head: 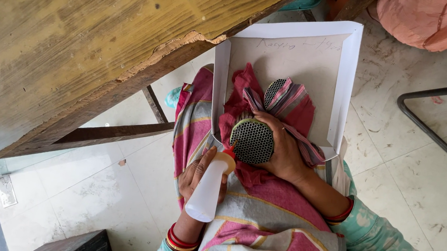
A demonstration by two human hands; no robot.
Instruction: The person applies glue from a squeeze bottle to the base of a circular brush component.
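bottle nozzle meets mesh disc over the lap
left hand (198, 174) wraps a white squeeze bottle (209, 188); right hand (284, 149) clasps the disc (252, 141) (inside the white tray's (347, 71) near edge), wooden table edge (148, 64) close left

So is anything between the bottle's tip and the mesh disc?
Nothing visible. The left hand holds the white bottle with its orange tip right at the lower left edge of the mesh disc, which the right hand grips over the cardboard tray.

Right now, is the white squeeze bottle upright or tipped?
Tipped. The left hand holds the squeeze bottle slanted, its orange nozzle pointing at the round honeycomb disc in the right hand.
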